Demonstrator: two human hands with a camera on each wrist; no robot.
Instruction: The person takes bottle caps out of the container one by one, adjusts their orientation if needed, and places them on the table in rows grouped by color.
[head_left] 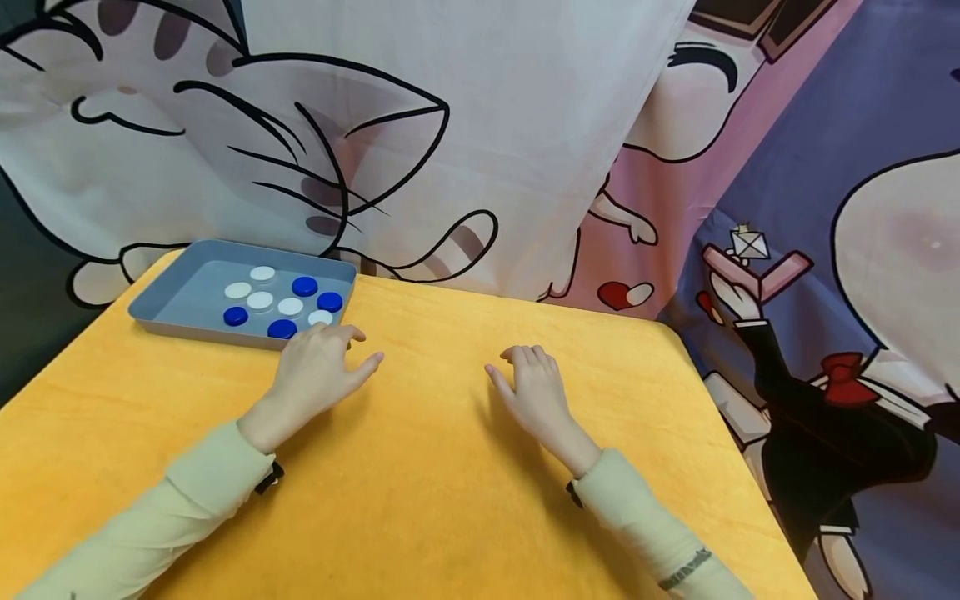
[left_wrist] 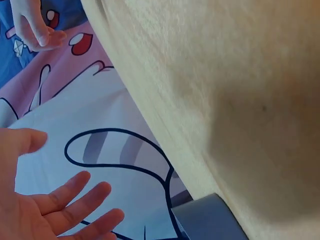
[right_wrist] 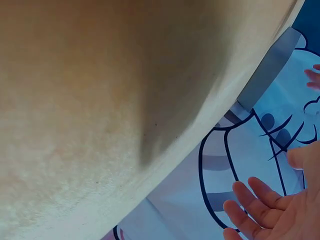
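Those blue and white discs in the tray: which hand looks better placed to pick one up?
Probably the left hand. It rests on the yellow tabletop right beside the grey tray, close to the nearest white disc. The right hand lies flat farther away, mid-table. Both hands are open and hold nothing.

What You Cannot See Well

Your left hand [head_left: 318, 367] covers the near edge of the gray tray [head_left: 161, 293]. In your wrist views, the yellow cloth [left_wrist: 225, 100] fills most of the picture, close and fuzzy. Your right hand [right_wrist: 280, 210] is cut off at the corner. The tray shows only as a sliver there.
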